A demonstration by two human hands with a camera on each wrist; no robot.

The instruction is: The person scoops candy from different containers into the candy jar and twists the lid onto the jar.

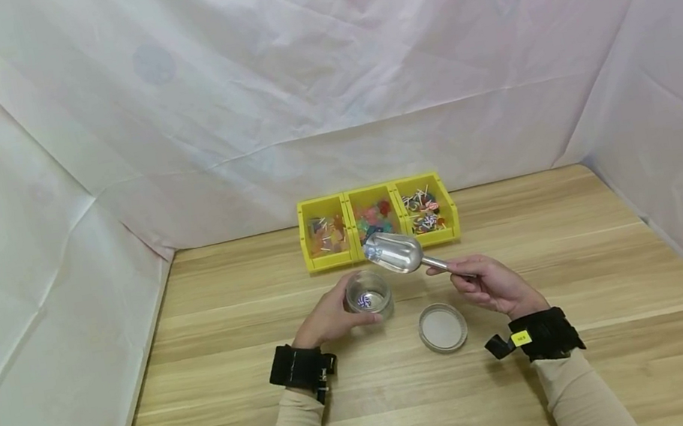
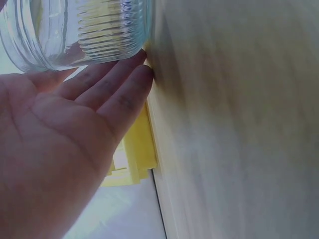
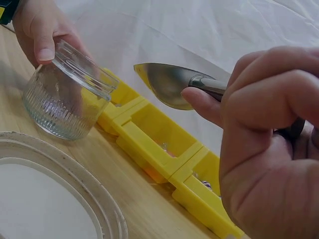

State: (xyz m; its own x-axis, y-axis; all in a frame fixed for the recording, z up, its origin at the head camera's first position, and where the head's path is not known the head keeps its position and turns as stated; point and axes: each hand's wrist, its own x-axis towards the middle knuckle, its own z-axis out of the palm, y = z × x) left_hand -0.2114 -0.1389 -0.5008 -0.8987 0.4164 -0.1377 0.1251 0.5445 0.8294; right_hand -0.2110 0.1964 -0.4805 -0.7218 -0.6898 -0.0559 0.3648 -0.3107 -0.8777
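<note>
A clear ribbed glass jar stands uncovered on the table, a purple-and-white swirl piece at its bottom. My left hand grips the jar from its left side, thumb on the near side and fingers round the far side. Seen from the left wrist, those fingers lie along the glass, close over the wood. With its handle in my right hand, a metal scoop is held up between jar and bins, bowl pointing left. In the right wrist view the scoop shows side-on; its contents are hidden there.
Three joined yellow bins stand at the back, with colourful small pieces in each, some with white sticks. A round lid lies on the table between my hands. White cloth hangs behind and at both sides.
</note>
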